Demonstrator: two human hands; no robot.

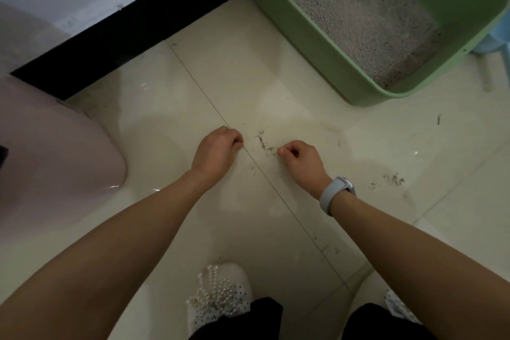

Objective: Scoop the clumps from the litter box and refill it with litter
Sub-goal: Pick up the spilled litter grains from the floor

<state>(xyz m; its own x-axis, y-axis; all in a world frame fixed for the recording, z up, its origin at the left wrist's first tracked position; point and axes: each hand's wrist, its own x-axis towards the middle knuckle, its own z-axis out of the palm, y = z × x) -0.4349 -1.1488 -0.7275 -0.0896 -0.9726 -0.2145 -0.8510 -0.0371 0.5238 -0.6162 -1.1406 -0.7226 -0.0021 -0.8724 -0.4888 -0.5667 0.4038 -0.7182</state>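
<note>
A green litter box stands on the tiled floor at the upper right, holding grey litter. My left hand and my right hand hang in front of me over the floor, well short of the box. Both have the fingers curled in and nothing shows in either. A pale watch is on my right wrist. No scoop is in view.
A pale pink rounded container sits at the left by a black baseboard. Spilled litter bits lie between my hands, more bits to the right. A blue object peeks from behind the box. My shoes are below.
</note>
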